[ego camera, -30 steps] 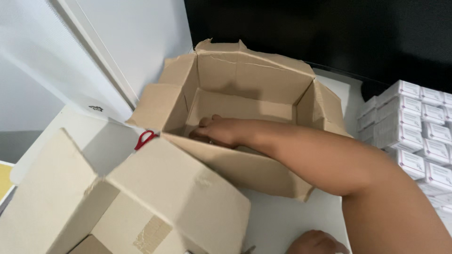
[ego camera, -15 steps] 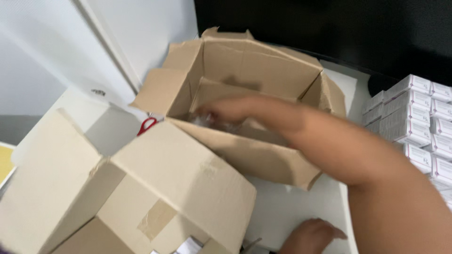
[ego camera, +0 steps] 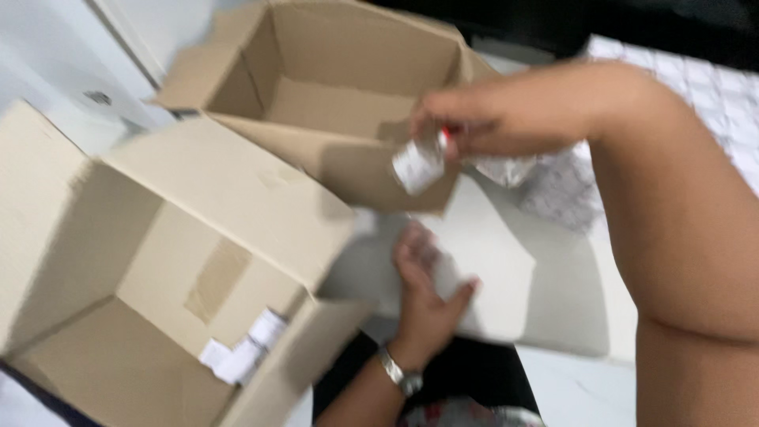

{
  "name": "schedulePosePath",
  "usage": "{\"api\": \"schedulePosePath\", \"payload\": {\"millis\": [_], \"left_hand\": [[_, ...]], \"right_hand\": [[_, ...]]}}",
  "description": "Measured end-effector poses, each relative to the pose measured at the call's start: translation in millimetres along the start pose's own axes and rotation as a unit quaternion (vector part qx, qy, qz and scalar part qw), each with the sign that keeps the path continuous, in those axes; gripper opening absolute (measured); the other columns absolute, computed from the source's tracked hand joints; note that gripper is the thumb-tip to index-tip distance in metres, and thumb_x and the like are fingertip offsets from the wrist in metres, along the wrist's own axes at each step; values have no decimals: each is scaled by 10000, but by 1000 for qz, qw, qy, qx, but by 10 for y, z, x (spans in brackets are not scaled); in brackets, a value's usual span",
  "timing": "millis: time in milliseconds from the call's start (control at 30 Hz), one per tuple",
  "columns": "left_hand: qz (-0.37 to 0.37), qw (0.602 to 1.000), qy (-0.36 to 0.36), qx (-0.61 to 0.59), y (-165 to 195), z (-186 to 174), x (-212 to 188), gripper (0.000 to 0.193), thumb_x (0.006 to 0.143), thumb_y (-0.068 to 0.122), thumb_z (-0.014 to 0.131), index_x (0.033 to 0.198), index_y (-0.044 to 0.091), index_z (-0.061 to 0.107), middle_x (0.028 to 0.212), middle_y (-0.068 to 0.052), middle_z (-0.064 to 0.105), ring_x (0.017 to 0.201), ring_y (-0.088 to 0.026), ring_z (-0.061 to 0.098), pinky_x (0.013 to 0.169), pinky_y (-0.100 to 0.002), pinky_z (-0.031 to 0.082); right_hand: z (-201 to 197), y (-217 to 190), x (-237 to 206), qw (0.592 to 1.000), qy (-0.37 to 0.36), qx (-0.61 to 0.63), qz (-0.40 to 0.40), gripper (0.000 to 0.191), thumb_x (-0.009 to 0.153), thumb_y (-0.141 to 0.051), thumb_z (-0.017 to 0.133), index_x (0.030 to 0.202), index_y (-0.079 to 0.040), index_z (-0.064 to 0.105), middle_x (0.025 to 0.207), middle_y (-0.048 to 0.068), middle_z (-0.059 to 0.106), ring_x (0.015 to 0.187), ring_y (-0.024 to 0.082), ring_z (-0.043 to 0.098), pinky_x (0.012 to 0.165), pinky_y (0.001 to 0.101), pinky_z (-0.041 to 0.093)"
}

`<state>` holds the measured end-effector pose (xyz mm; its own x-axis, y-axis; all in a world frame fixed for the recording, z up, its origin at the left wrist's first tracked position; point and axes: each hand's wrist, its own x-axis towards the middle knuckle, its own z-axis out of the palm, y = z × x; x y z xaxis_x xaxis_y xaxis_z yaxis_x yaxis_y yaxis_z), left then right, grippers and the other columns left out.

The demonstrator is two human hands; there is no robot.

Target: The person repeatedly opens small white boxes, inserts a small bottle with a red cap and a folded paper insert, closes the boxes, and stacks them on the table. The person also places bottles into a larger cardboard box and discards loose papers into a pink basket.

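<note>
Your right hand (ego camera: 490,119) pinches a small white packet (ego camera: 419,164), lifted clear of the far open cardboard box (ego camera: 348,95), whose visible floor looks bare. Your left hand (ego camera: 427,289) lies spread, palm down, on the white table (ego camera: 506,285). The near open box (ego camera: 158,261) holds a few small white packs (ego camera: 241,352), so filling looks barely started.

White wall panels (ego camera: 71,71) at left; white tabletop (ego camera: 569,379) below; dark backdrop (ego camera: 672,20) along top; soft light.
</note>
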<state>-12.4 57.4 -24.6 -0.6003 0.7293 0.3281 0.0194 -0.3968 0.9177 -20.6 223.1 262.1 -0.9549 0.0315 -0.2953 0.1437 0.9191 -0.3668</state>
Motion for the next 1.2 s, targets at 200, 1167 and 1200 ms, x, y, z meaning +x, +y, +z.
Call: {"api": "schedulePosePath", "payload": {"millis": [200, 1167, 1200], "left_hand": [[105, 963, 8, 248, 175, -51, 70, 764, 791, 121, 872, 1405, 36, 424, 1380, -200, 490, 1309, -379, 479, 1109, -485, 411], [94, 949, -31, 298, 221, 1, 102, 777, 771, 50, 789, 1444, -49, 412, 1358, -257, 548, 1201, -398, 589, 1026, -441, 497], [93, 951, -27, 293, 246, 6, 108, 776, 778, 41, 772, 1452, -46, 398, 1377, -255, 531, 1216, -393, 587, 1046, -440, 495]], "right_hand": [[996, -195, -362, 969, -88, -54, 226, 262, 997, -149, 517, 1206, 9, 523, 848, 197, 712, 727, 308, 704, 645, 444, 521], [2665, 361, -726, 823, 563, 60, 45, 339, 940, -15, 637, 1264, 57, 569, 1360, 230, 521, 1263, 379, 528, 1073, 426, 475], [2688, 385, -728, 814, 576, 60, 38, 317, 970, -11, 626, 1272, 53, 551, 1371, 216, 518, 1303, 374, 529, 1112, 427, 471]]}}
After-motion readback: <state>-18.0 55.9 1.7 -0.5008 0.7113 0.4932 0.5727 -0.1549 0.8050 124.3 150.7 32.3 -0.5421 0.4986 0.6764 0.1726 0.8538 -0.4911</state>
